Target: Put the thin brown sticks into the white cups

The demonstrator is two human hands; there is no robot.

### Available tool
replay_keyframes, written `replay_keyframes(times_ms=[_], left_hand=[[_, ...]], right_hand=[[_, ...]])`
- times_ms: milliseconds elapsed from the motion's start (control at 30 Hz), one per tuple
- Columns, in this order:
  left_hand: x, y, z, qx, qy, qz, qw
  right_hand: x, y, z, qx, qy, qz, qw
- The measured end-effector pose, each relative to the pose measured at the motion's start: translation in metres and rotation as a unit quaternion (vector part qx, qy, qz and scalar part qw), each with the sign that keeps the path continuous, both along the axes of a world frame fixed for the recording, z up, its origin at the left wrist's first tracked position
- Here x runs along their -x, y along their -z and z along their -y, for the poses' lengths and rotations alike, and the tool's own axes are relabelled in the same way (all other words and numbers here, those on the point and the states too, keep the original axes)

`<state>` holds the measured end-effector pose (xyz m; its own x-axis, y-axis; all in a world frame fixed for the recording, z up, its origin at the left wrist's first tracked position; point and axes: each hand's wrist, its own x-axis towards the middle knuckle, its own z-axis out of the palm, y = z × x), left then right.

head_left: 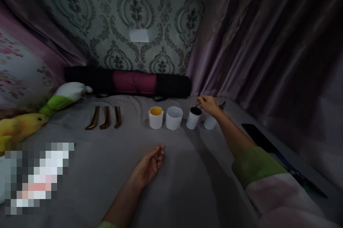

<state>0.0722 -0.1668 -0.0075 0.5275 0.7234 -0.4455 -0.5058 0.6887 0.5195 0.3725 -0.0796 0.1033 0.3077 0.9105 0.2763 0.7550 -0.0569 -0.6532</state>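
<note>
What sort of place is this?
Likely a bedroom in a home, though whether the surface is a bed can't be confirmed. Signs: a yellow soft toy, a shiny mauve curtain, and a grey cloth spread under the white containers.

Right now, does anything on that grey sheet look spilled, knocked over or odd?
Nothing stands out. The white cups stand upright in a row with no visible spill, and three golden pieces are lined up side by side. A pixelated patch at lower left hides what is there.
</note>
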Motion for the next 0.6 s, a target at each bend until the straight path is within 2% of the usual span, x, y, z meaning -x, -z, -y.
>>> replay_keyframes(times_ms=[600], left_hand=[[0.0000, -0.0006, -0.0003, 0.002, 0.001, -0.004, 1.000]], right_hand=[[-0.0011, 0.0033, -0.0031, 0.011, 0.007, -0.011, 1.000]])
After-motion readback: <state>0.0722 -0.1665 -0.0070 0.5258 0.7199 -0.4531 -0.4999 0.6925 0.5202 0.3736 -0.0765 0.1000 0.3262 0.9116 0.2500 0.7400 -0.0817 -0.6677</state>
